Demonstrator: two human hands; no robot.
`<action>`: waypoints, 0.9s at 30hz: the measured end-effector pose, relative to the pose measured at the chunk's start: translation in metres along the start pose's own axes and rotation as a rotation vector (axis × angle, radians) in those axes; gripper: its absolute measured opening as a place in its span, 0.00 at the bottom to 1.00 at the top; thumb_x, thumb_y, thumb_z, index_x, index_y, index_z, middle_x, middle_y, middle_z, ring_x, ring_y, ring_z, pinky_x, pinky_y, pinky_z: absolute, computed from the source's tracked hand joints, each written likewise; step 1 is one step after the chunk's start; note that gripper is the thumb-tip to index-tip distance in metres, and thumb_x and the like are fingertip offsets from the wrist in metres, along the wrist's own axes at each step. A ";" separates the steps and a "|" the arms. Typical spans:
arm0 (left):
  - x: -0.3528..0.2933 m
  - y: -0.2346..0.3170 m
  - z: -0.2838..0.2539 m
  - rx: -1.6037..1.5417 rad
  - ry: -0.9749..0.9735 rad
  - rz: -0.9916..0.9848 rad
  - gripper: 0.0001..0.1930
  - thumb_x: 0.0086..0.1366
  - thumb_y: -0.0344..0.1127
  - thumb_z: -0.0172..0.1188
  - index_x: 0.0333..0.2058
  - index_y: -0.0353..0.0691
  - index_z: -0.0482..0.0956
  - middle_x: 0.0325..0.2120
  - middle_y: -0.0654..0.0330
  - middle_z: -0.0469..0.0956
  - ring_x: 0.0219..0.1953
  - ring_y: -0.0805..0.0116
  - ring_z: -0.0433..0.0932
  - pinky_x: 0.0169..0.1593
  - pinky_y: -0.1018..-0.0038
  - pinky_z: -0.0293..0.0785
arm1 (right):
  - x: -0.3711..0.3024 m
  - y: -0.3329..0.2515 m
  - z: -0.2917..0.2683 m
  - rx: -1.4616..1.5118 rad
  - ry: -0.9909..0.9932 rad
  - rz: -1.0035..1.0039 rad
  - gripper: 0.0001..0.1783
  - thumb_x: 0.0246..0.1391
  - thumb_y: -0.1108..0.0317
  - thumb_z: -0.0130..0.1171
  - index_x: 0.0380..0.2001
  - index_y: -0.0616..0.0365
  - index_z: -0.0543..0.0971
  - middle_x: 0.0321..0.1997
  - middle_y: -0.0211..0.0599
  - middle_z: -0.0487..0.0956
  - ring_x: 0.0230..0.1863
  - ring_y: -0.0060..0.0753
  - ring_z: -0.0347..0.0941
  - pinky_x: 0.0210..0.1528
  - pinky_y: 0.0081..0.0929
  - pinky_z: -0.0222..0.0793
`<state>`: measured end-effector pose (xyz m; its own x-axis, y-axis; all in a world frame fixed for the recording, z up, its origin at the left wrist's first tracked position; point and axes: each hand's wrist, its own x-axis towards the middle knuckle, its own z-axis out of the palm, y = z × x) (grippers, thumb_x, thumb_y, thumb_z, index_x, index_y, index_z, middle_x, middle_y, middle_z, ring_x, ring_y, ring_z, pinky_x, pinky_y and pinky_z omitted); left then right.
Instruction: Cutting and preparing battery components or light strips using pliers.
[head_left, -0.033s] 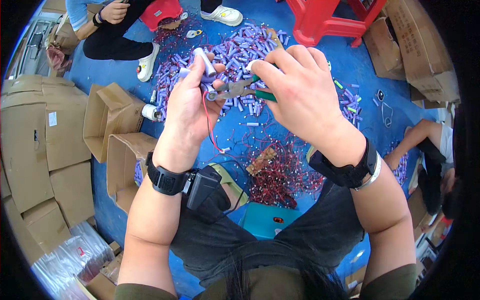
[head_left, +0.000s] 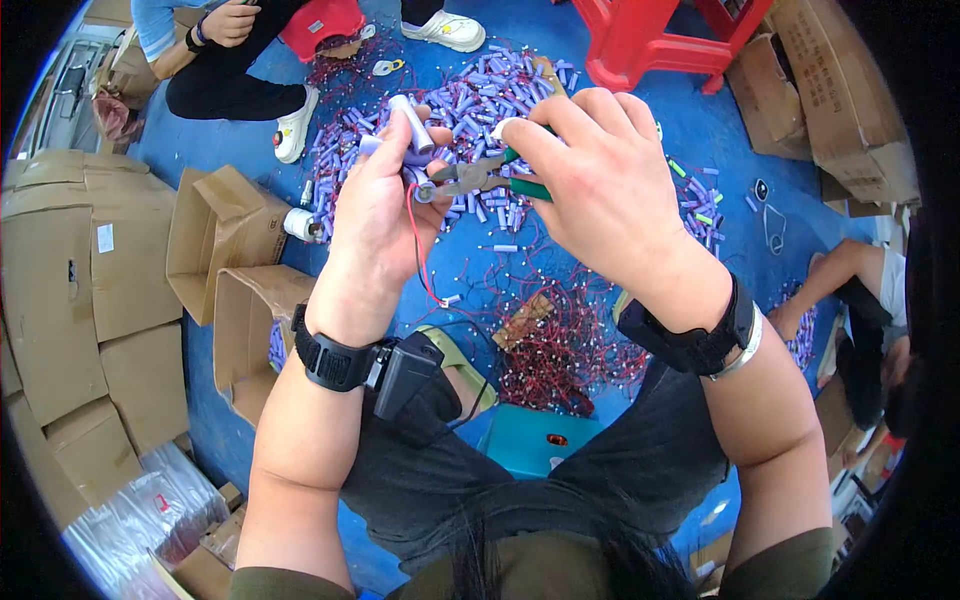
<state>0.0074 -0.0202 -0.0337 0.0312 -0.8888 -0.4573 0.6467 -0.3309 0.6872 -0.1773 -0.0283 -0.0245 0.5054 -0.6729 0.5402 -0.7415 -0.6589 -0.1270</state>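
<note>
My left hand [head_left: 372, 215] is closed around several purple cylindrical batteries. One battery [head_left: 411, 124] stands up between thumb and fingers, and the end of a lower battery [head_left: 424, 190] faces the pliers. From that lower one hang a red and black wire pair [head_left: 421, 258] with a small white connector [head_left: 451, 300]. In my right hand [head_left: 608, 190] are green-handled cutting pliers [head_left: 478, 177], their jaws parted beside the lower battery's end. Whether a blade touches the wire I cannot tell. Something white covers my right thumb tip.
A pile of purple batteries [head_left: 490, 95] spreads over the blue floor beyond my hands. Red and black wires [head_left: 560, 360] lie heaped near my knees, by a teal stool [head_left: 535, 440]. Cardboard boxes [head_left: 130, 240] stand left, a red stool [head_left: 660, 55] far right. Other people sit far left and right.
The jaws of the pliers have spread slightly apart at the battery's end. My left hand and the batteries have hardly moved.
</note>
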 end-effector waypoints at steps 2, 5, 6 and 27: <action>-0.002 -0.001 0.004 0.019 -0.010 -0.008 0.12 0.64 0.45 0.50 0.38 0.44 0.70 0.28 0.61 0.76 0.20 0.78 0.72 0.23 0.81 0.71 | 0.002 -0.001 0.000 -0.005 0.000 -0.008 0.08 0.38 0.69 0.56 0.27 0.50 0.75 0.28 0.29 0.72 0.36 0.33 0.68 0.44 0.33 0.60; -0.003 -0.003 0.007 0.076 0.038 0.035 0.11 0.64 0.45 0.50 0.38 0.44 0.70 0.27 0.61 0.76 0.20 0.78 0.71 0.23 0.82 0.71 | 0.003 -0.002 0.001 -0.025 0.008 -0.035 0.07 0.38 0.69 0.55 0.26 0.49 0.75 0.28 0.28 0.72 0.36 0.32 0.68 0.44 0.33 0.60; -0.003 -0.003 0.005 0.088 0.035 0.025 0.12 0.64 0.45 0.51 0.38 0.43 0.70 0.27 0.61 0.76 0.20 0.78 0.72 0.23 0.83 0.71 | 0.003 -0.003 0.001 -0.037 0.016 -0.052 0.06 0.38 0.68 0.55 0.25 0.49 0.75 0.27 0.28 0.71 0.35 0.32 0.68 0.44 0.33 0.60; -0.007 -0.002 0.008 0.081 0.096 -0.163 0.09 0.65 0.42 0.49 0.34 0.42 0.71 0.27 0.61 0.75 0.23 0.75 0.72 0.26 0.80 0.72 | 0.008 -0.007 0.004 -0.087 0.225 -0.252 0.05 0.35 0.64 0.56 0.21 0.43 0.74 0.23 0.20 0.69 0.31 0.26 0.67 0.42 0.31 0.61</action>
<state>-0.0003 -0.0161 -0.0271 0.0062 -0.7884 -0.6152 0.5858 -0.4957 0.6412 -0.1665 -0.0309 -0.0223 0.5742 -0.3952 0.7170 -0.6455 -0.7573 0.0995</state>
